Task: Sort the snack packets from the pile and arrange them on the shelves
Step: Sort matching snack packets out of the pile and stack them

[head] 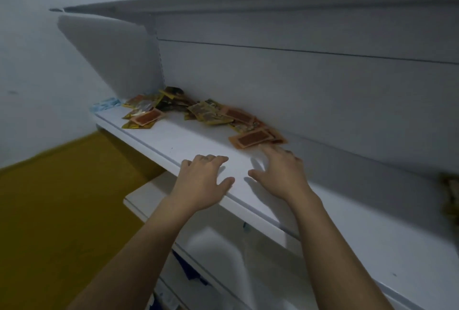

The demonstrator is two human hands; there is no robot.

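Orange packets: print blurred | left hand loose on shelf | right hand spread beside them

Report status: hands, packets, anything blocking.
Left hand open, resting on shelf edge. Right hand open, fingers at nearest orange packet. Pile lies mixed along back panel. Nothing between hands and pile.

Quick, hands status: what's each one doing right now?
Left hand: open, resting on the shelf, holding nothing.
Right hand: open, stretched out to the edge of the nearest orange packet.
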